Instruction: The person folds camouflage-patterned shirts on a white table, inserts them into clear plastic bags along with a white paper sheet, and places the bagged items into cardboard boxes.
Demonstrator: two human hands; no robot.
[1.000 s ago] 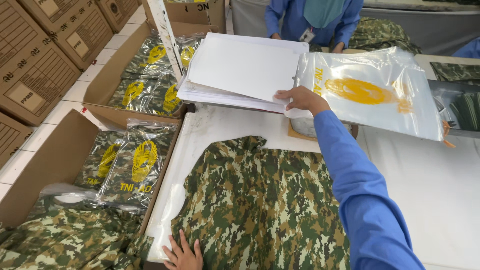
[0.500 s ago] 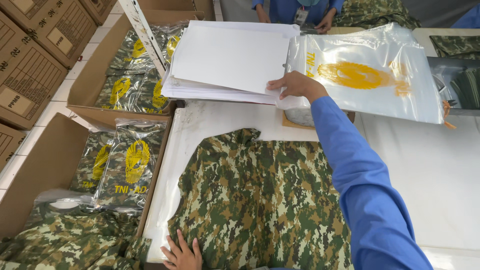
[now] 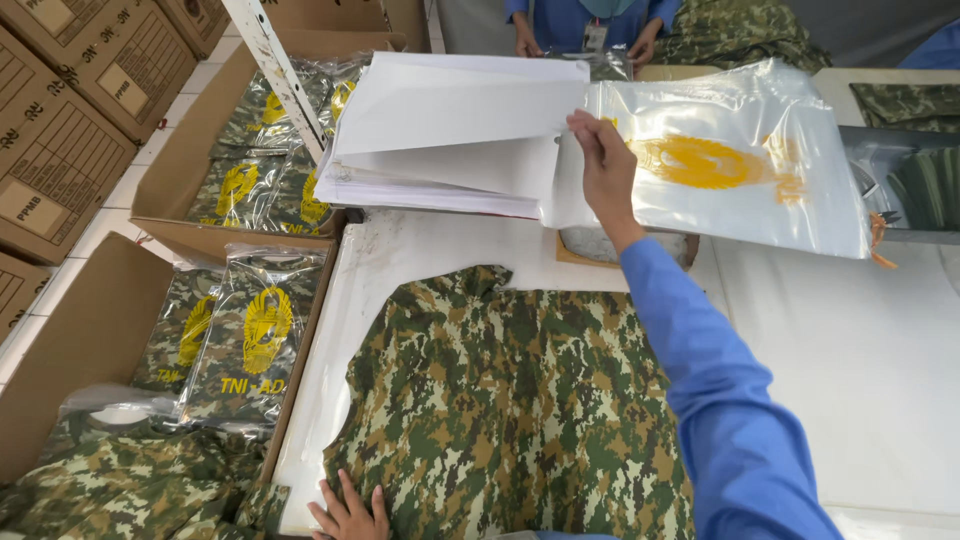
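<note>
A green camouflage garment (image 3: 510, 400) lies spread flat on the white table (image 3: 860, 360). My left hand (image 3: 348, 510) rests flat on the garment's near left edge, fingers apart. My right hand (image 3: 603, 170), in a blue sleeve, is raised over the far side of the table and pinches the corner of a white sheet (image 3: 455, 105) lifted off a stack of white sheets (image 3: 420, 185). Right beside the stack lies a pile of clear plastic bags (image 3: 730, 170) with a yellow emblem.
Open cardboard boxes (image 3: 90, 340) on the left hold bagged camouflage garments (image 3: 250, 330). Closed cartons (image 3: 70, 110) stand at far left. Another person in blue (image 3: 585, 20) stands at the far table edge. A tray with folded dark green cloth (image 3: 915, 170) sits at right.
My right hand has risen from the stack's edge, lifting the top white sheet by its corner. The left hand stays on the garment.
</note>
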